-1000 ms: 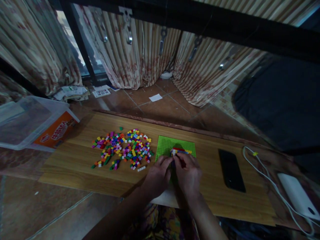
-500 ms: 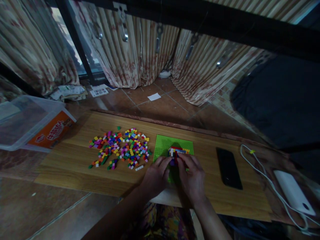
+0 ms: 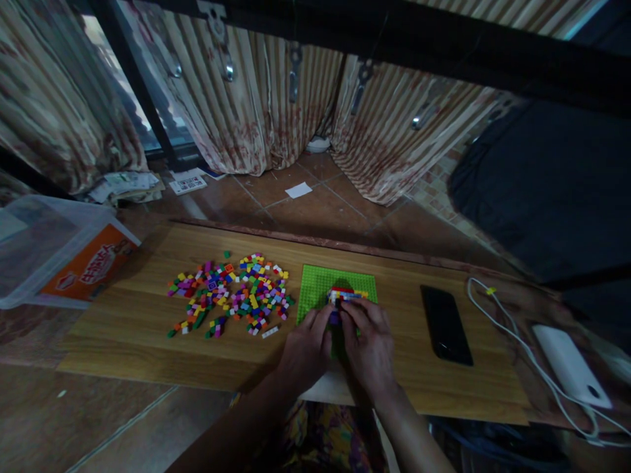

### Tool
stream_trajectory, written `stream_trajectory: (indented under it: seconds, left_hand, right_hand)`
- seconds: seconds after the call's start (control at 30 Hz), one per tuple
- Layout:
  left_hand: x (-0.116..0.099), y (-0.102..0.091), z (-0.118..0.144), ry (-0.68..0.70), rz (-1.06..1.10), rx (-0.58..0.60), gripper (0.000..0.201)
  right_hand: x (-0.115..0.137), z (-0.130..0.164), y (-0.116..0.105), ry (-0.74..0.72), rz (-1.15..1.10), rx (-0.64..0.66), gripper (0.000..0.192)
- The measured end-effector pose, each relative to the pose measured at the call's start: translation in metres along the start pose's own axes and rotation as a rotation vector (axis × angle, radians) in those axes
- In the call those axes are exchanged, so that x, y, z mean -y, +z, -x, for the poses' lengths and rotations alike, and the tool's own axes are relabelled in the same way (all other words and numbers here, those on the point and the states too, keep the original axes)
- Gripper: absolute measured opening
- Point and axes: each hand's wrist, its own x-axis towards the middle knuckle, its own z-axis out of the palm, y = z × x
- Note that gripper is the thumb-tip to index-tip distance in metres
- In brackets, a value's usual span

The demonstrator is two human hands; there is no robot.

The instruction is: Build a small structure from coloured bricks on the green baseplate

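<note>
A green studded baseplate point(image 3: 314, 281) lies on the wooden board, partly covered by my hands. On it stands a small structure of toy building bricks point(image 3: 341, 292) in red, white, blue, yellow and purple. My left hand point(image 3: 305, 348) is closed, its thumb and forefinger pressed to the near left side of the structure. Opposite it, my right hand point(image 3: 369, 345) is closed with its fingertips against the near right side. Any small brick between my fingertips is hidden.
Many loose coloured bricks point(image 3: 254, 299) are spread left of the baseplate. A clear plastic bin point(image 3: 64, 217) with an orange label stands at the far left. A black phone point(image 3: 446, 325), a white power bank point(image 3: 572, 364) and a white cable point(image 3: 522, 345) lie at the right.
My right fingertips have drawn in closer to my left fingertips at the brick structure. The whole view has shifted slightly; the bricks and phone stay in place.
</note>
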Motion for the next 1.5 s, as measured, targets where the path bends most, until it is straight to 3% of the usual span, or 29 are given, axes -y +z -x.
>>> stream_trajectory:
  seconds: [0.27, 0.63, 1.2, 1.5]
  left_hand:
    - [-0.004, -0.001, -0.004, 0.047, -0.138, -0.011, 0.049]
    - [-0.004, -0.002, -0.005, 0.1, -0.163, -0.042, 0.051]
    - [0.0, -0.002, -0.007, 0.085, -0.008, -0.027, 0.048]
    - [-0.001, -0.005, -0.007, 0.083, -0.037, 0.016, 0.053]
  right_hand:
    - [0.001, 0.002, 0.002, -0.009, 0.008, 0.0, 0.025]
    - [0.002, 0.002, 0.003, -0.023, 0.001, 0.002, 0.025]
    - [0.011, 0.002, 0.002, 0.045, -0.085, -0.004, 0.026]
    - [0.008, 0.006, 0.004, 0.056, -0.036, -0.02, 0.026]
